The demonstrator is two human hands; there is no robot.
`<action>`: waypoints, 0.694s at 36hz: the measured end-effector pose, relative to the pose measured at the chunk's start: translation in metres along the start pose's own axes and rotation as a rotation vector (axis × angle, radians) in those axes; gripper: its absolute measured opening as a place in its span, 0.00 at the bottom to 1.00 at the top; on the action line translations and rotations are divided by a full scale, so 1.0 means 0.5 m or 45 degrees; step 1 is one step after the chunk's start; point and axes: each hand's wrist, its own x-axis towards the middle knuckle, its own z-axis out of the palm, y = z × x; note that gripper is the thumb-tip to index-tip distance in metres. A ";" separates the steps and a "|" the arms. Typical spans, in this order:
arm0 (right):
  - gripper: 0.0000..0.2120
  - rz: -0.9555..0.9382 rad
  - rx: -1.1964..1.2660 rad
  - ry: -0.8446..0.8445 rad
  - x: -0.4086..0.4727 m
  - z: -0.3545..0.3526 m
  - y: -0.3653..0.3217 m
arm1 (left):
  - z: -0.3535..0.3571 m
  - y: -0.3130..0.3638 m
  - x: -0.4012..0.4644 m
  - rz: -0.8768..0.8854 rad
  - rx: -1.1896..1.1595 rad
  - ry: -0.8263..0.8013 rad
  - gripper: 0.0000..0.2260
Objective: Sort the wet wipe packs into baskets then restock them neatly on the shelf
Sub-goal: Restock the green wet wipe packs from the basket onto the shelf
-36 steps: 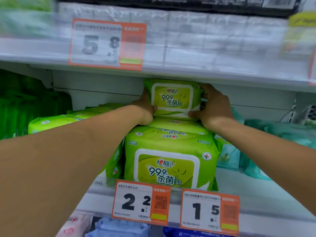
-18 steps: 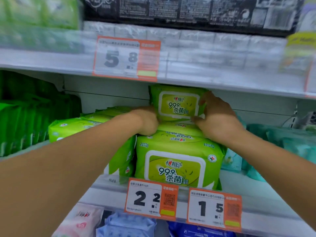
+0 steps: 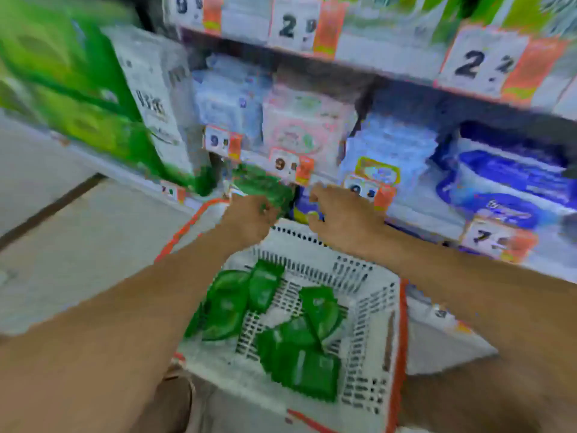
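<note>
Green wipe packs (image 3: 299, 354) lie loose in the white basket (image 3: 368, 310) below the shelf (image 3: 406, 214). Left hand (image 3: 249, 218) grips a green pack (image 3: 265, 190) above the basket's far rim. Right hand (image 3: 340, 214) hovers beside it, fingers curled; blur hides whether they hold anything.

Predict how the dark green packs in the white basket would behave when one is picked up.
The dark green packs look flat and thin, so probably light and floppy. Their film wrapping may be slippery. They lie loose in the white basket, unlikely to roll.

White slotted basket (image 3: 359, 307), orange rim; dark green wipe packs (image 3: 299, 364) inside. Price tags (image 3: 487, 62) white and orange, black digits.
</note>
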 end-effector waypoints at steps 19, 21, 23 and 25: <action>0.39 1.170 0.401 -0.482 -0.119 0.538 0.080 | 0.283 -0.214 -0.160 -0.587 -0.103 -0.840 0.18; 0.27 1.202 0.524 -0.536 -0.100 0.519 0.080 | 0.293 -0.222 -0.161 -0.708 -0.213 -0.831 0.25; 0.26 1.245 0.603 -0.583 -0.078 0.505 0.074 | 0.302 -0.223 -0.166 -0.886 -0.411 -0.796 0.33; 0.29 1.225 0.716 -0.546 -0.049 0.488 0.058 | 0.302 -0.214 -0.166 -1.060 -0.728 -0.659 0.39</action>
